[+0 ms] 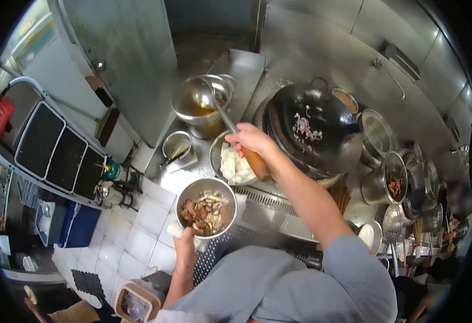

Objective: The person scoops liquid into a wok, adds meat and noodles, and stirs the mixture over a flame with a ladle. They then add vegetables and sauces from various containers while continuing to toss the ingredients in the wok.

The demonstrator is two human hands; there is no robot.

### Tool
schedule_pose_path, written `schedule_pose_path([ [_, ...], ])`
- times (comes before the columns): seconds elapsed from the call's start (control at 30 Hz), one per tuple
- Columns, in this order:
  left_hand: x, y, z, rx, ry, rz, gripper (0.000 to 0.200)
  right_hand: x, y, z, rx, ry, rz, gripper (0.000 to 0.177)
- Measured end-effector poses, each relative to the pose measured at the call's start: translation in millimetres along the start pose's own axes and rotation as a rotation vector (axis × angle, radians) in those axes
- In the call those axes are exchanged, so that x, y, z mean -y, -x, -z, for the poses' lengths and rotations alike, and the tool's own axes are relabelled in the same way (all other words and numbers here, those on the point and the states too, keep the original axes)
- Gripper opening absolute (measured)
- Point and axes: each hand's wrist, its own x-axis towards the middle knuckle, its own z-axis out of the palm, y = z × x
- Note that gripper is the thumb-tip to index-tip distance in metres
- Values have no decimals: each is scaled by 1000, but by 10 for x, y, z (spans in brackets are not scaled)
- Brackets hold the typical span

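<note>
My left hand (185, 248) grips the rim of a metal bowl (234, 207), with a bit of white cloth (175, 230) beside the fingers. Browned meat (194, 215) and sliced mushrooms (212, 201) fill the bowl. My right hand (251, 140) is closed around the wooden handle of a ladle (255, 163). The ladle's head reaches into a steel pot (185, 114) with yellowish oil at its bottom. Beneath my right arm, a bowl of white slices (235, 166) stands on the counter. To the right, a black wok (284, 116) holds sliced purple onion (306, 128).
A small metal pot (177, 144) stands left of the white slices. Strainers and a pot with meat pieces (394, 186) line the right side. A wheeled metal frame (58, 145) and a bin (138, 302) stand on the left over the tiled floor.
</note>
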Motion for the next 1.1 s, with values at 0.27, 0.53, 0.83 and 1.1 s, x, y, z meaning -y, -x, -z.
schedule_pose_path([
  [0.27,-177,-386,49,100,-144,77,38,-151,461,-4,109,-657,82,18],
  [0.53,-174,-594,-253,235,-73,74,36,-110,1327,474,495,-1882,208,34],
  [0.83,-91,-749,-579,382,-134,115,39,-1104,2812,1576,-686,333,-174,46],
  [1.1,-479,-840,-1898,536,-219,108,36,-1495,2581,1454,-710,276,-122,53],
])
